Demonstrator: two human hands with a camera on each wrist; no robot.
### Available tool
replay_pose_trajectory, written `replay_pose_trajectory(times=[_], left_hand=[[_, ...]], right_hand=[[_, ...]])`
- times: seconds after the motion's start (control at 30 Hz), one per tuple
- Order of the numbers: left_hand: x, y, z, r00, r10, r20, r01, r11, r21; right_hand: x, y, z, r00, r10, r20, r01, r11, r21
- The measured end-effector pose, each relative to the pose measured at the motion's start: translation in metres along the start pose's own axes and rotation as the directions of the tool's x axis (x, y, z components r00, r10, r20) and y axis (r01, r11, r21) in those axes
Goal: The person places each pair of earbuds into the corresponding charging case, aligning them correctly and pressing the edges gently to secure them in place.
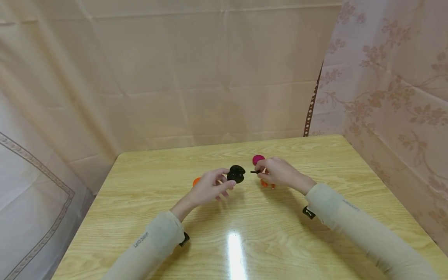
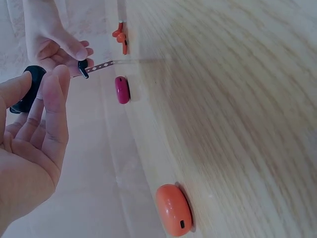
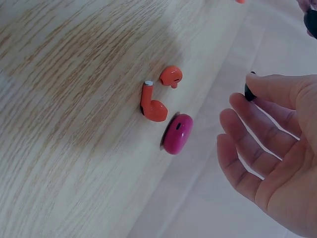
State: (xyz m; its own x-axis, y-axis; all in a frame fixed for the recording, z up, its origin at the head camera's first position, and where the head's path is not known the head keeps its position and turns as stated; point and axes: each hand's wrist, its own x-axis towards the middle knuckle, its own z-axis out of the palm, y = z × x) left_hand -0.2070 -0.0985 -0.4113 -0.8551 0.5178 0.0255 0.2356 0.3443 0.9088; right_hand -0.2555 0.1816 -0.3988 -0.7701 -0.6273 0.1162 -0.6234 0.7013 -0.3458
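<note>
My left hand (image 1: 210, 187) holds a black earbud case (image 1: 235, 174) above the table, its lid raised, gripped between thumb and fingers. To its right, my right hand (image 1: 278, 171) pinches a black earbud (image 2: 83, 68) between thumb and index finger, the stem pointing toward the case. The other fingers of that hand are loosely spread in the right wrist view. Below the right hand, two orange earbuds (image 3: 154, 110) lie on the wood. A magenta earbud case (image 3: 178, 134) sits closed just beyond them. An orange earbud case (image 2: 174, 210), also closed, rests left of my left hand.
The wooden table (image 1: 140, 217) reaches back to a beige curtain (image 1: 210, 77). A flowered cloth (image 1: 395, 89) hangs along the right side, and a white cloth (image 1: 31, 186) drapes at the left. Each wrist carries a small black camera.
</note>
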Motion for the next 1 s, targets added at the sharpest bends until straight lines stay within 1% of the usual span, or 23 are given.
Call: replay_pose_trajectory(times=[0.1,0.23,0.37,0.5,0.77,1.0], left_hand=[[0.000,0.001,0.000,1.000,0.004,-0.013,-0.004,1.000,0.006],[-0.001,0.000,0.000,1.000,-0.006,-0.004,0.006,1.000,-0.004],[-0.002,-0.002,0.001,1.000,-0.016,0.003,0.016,1.000,-0.011],[-0.002,-0.003,0.001,1.000,-0.010,0.001,0.010,1.000,-0.013],[-0.001,-0.003,0.001,1.000,-0.004,0.024,0.004,1.000,-0.028],[0.000,-0.001,0.001,0.999,-0.009,0.037,0.011,0.999,-0.042]], right_hand=[[0.000,0.001,0.000,1.000,0.000,-0.009,0.000,1.000,0.018],[-0.001,-0.001,-0.003,1.000,0.001,-0.022,0.000,0.999,0.050],[-0.004,-0.005,-0.007,0.997,-0.015,-0.070,0.020,0.997,0.076],[-0.007,-0.009,-0.011,0.991,-0.041,-0.128,0.053,0.995,0.089],[-0.009,-0.014,-0.015,0.975,-0.085,-0.204,0.106,0.990,0.095],[-0.011,-0.021,-0.018,0.964,-0.101,-0.245,0.134,0.983,0.124]])
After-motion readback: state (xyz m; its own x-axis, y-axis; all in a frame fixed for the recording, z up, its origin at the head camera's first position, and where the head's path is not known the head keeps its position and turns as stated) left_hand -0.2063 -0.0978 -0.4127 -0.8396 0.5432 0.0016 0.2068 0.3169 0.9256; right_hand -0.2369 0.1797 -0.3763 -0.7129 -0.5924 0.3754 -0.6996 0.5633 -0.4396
